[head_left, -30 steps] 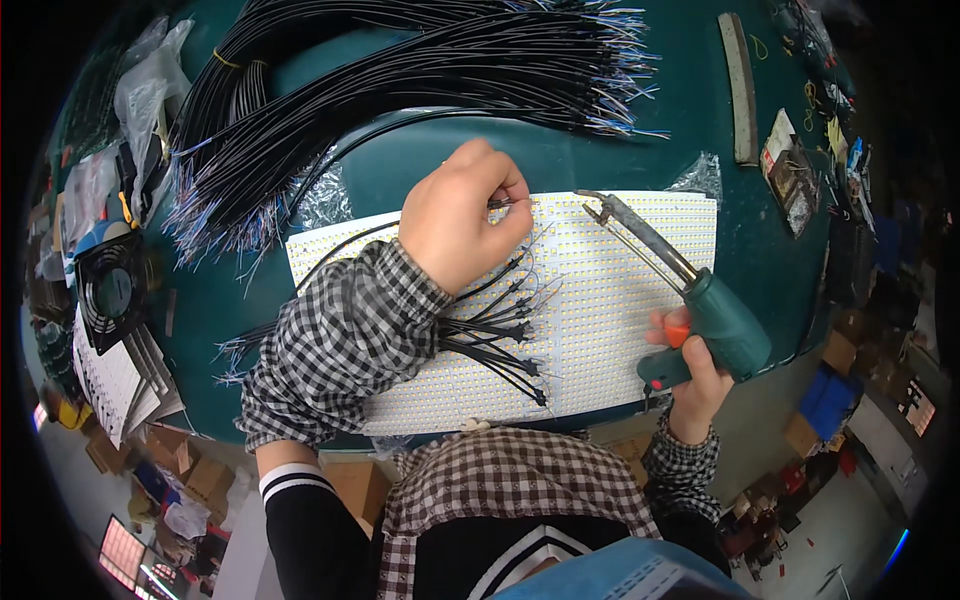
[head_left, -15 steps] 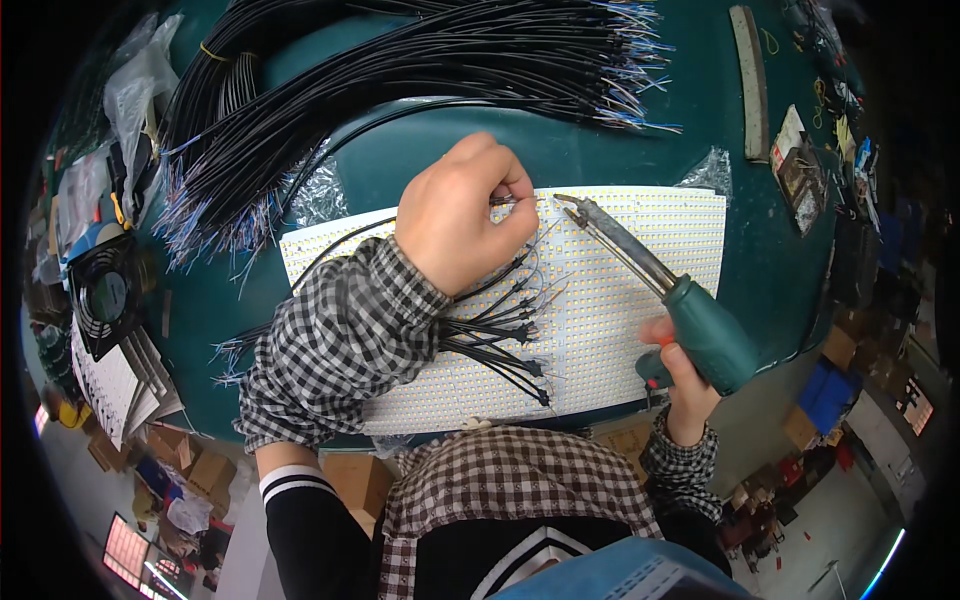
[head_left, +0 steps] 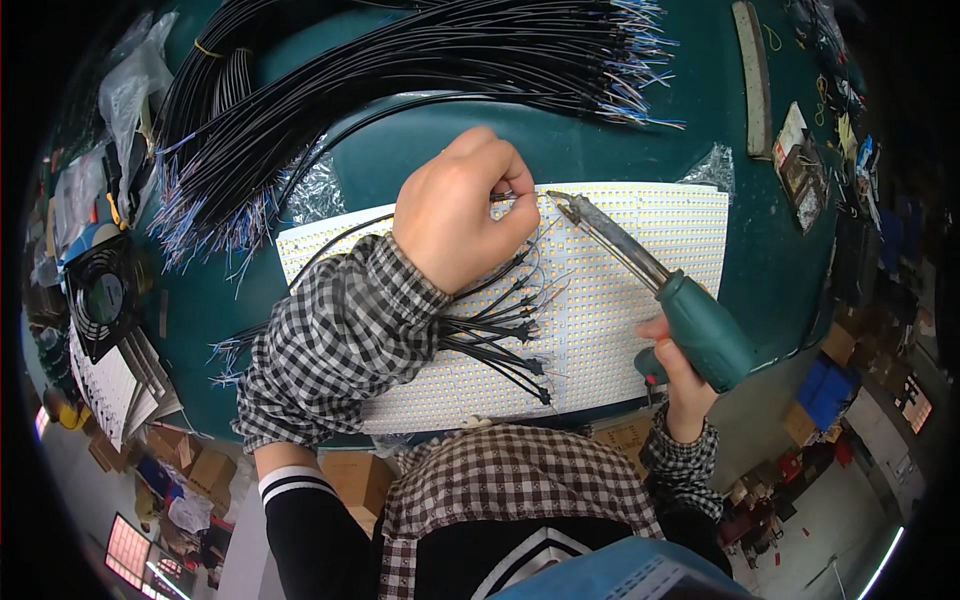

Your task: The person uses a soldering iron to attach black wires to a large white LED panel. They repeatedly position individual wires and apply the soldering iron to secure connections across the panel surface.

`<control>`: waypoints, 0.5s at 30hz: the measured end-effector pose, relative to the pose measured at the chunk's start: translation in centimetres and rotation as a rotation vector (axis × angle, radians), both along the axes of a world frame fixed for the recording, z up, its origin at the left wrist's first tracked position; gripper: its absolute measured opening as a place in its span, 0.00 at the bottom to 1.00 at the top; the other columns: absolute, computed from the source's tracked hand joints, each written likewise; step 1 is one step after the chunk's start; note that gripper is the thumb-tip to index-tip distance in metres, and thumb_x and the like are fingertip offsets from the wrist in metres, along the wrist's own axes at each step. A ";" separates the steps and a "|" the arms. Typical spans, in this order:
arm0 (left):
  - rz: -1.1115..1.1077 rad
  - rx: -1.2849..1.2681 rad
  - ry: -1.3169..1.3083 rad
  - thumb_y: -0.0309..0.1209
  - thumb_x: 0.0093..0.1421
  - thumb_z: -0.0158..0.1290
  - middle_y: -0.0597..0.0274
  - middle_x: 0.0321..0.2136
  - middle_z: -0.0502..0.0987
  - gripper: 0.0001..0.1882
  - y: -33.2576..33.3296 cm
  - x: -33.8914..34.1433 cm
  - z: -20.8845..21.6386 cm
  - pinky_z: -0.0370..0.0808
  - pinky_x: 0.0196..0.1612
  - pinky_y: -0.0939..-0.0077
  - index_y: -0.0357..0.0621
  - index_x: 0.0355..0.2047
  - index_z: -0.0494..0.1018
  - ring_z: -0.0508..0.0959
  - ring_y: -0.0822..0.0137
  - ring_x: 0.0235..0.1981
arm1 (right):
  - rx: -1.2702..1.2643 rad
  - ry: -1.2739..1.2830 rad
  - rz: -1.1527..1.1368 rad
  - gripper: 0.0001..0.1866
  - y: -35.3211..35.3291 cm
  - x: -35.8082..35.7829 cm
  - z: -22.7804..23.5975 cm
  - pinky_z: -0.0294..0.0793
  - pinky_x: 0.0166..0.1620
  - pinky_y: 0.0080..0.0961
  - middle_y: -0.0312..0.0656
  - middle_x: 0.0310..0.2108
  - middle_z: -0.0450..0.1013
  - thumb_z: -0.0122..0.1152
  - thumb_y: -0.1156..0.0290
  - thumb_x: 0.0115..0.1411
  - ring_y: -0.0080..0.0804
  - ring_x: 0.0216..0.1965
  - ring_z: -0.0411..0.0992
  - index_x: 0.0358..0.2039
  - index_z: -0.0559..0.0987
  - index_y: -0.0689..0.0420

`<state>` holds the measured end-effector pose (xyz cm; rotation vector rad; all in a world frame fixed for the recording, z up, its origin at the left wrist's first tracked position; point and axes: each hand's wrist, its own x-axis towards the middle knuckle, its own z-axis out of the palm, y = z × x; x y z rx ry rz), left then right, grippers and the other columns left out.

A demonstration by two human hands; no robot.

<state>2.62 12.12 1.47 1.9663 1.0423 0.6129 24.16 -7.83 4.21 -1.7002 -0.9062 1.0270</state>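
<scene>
My left hand is closed in a pinch on the end of a black cable, over the far edge of a white LED board. The cable runs back under my left sleeve. My right hand grips a green-handled soldering iron. Its tip is just right of my left fingertips, close to the wire end; whether they touch, I cannot tell. Several short black cables lie across the middle of the board, their stripped ends on it. My left fingers hide most of the held cable end.
A large bundle of black cables with bare coloured ends fills the far side of the green table. At the left stand a small black fan and stacked white boards. A dirty metal piece lies at the right.
The soldering iron has shifted slightly left, its tip nearer my left fingertips. My left hand keeps its pinch in nearly the same place.
</scene>
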 end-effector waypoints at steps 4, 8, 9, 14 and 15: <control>0.000 0.007 -0.003 0.22 0.49 0.59 0.63 0.26 0.71 0.05 0.0 0.0 0.0 0.69 0.26 0.78 0.39 0.27 0.74 0.70 0.71 0.23 | -0.011 -0.002 -0.017 0.12 0.1 -0.2 0.1 0.69 0.58 0.41 0.46 0.40 0.81 0.72 0.76 0.49 0.41 0.52 0.74 0.35 0.85 0.65; -0.004 0.012 0.005 0.22 0.49 0.59 0.63 0.26 0.71 0.05 0.0 0.0 0.1 0.69 0.27 0.77 0.39 0.27 0.74 0.71 0.70 0.23 | -0.014 -0.001 -0.032 0.12 0.2 -0.4 0.3 0.69 0.57 0.40 0.46 0.40 0.81 0.72 0.76 0.48 0.42 0.52 0.74 0.34 0.85 0.64; -0.002 0.017 0.005 0.22 0.49 0.59 0.63 0.26 0.71 0.05 0.0 0.0 0.0 0.69 0.27 0.77 0.39 0.27 0.74 0.71 0.70 0.23 | -0.015 -0.001 -0.030 0.11 0.2 -0.4 0.3 0.69 0.57 0.40 0.46 0.41 0.81 0.72 0.76 0.48 0.42 0.52 0.74 0.34 0.85 0.64; -0.002 0.026 0.012 0.22 0.49 0.59 0.63 0.26 0.72 0.05 0.0 0.0 -0.1 0.69 0.27 0.78 0.39 0.27 0.74 0.71 0.70 0.24 | -0.005 -0.041 0.003 0.12 0.2 -0.3 0.3 0.72 0.53 0.38 0.48 0.42 0.80 0.72 0.75 0.49 0.40 0.49 0.75 0.34 0.85 0.65; 0.000 0.020 0.013 0.22 0.49 0.59 0.63 0.26 0.72 0.05 0.0 0.0 -0.1 0.69 0.27 0.78 0.39 0.27 0.74 0.71 0.70 0.23 | 0.004 -0.058 0.016 0.12 0.2 -0.3 0.2 0.74 0.52 0.36 0.49 0.42 0.79 0.72 0.75 0.49 0.39 0.48 0.76 0.35 0.85 0.65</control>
